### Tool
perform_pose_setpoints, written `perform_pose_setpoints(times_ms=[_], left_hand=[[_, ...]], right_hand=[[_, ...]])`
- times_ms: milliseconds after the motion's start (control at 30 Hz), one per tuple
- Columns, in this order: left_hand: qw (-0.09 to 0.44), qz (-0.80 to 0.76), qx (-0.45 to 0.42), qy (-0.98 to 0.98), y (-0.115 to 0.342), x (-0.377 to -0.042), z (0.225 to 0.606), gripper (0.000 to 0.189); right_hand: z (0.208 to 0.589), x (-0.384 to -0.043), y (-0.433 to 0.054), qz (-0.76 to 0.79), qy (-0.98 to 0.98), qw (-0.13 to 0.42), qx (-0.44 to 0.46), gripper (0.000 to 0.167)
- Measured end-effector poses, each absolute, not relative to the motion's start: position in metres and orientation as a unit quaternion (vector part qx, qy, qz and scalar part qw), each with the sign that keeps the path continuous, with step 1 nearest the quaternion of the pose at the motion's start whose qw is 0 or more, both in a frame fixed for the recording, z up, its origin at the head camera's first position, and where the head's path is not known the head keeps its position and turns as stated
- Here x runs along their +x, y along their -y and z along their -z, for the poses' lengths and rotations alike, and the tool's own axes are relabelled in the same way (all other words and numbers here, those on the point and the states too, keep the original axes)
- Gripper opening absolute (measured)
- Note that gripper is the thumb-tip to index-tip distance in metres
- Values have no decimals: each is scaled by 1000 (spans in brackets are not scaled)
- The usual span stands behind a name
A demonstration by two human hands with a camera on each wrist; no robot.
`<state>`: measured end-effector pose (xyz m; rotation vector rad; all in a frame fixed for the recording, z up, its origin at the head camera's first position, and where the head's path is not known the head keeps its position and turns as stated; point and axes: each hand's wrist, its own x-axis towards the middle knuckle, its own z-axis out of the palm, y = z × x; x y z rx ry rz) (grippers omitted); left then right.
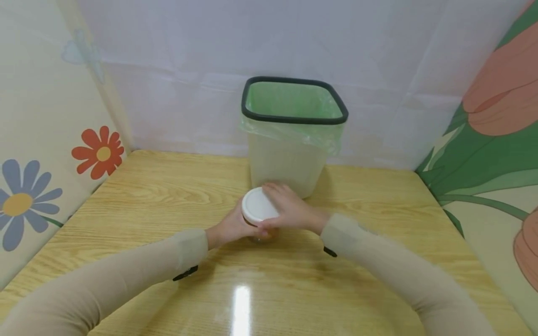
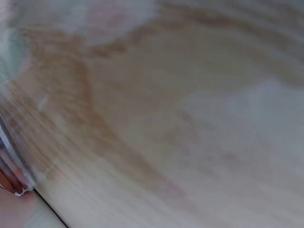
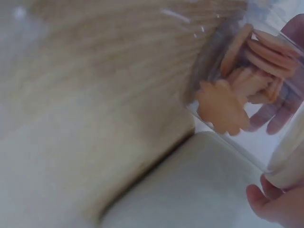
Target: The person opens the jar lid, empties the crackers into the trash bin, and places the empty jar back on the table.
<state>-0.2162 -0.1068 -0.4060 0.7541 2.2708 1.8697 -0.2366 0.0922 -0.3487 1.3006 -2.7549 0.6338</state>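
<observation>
A clear plastic jar (image 3: 228, 57) with a white screw lid (image 1: 256, 205) is between my two hands, tilted in the right wrist view. Through its wall show several orange-brown crackers (image 3: 221, 107) with scalloped edges. My left hand (image 1: 232, 226) grips the jar's body from the left; its fingers (image 3: 278, 114) show through the clear wall. From the right, my right hand (image 1: 296, 211) holds the lid, fingers over its far side and thumb at its near rim. Only a corner of the jar (image 2: 14, 161) appears in the left wrist view.
Just behind the hands stands a pale waste bin (image 1: 286, 158) with a black rim and a green liner bag (image 1: 294, 100). It sits on a wood-grain table (image 1: 180, 186) against a white cloth backdrop (image 1: 189, 93). Flower-patterned panels (image 1: 38, 116) flank both sides.
</observation>
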Motion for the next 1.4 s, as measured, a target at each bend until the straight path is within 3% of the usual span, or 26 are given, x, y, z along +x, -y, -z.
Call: perform_pose_setpoints(times_ms=[267,533,867,1133,1400], left_hand=[[52,-614,247,-748,105,-219,408,101],[60,-615,244,-747,108,-218,407,104],[56,-612,278,-738,108,-220,407,105],[59,-605,283,-742,109,-219,406,106],[54,-604,290,-740,110,-221,407,105]], right_hand=[[359,-238,-98,-339,870,-64,353,118],[366,-243,-100,-406,837,-48,363,112],[374,-251,-105,-471,800,-80,362,113],[379,-253,-108,-485,777,-66,397,145],[383,-242,-113,-498,795,-96,334,153]])
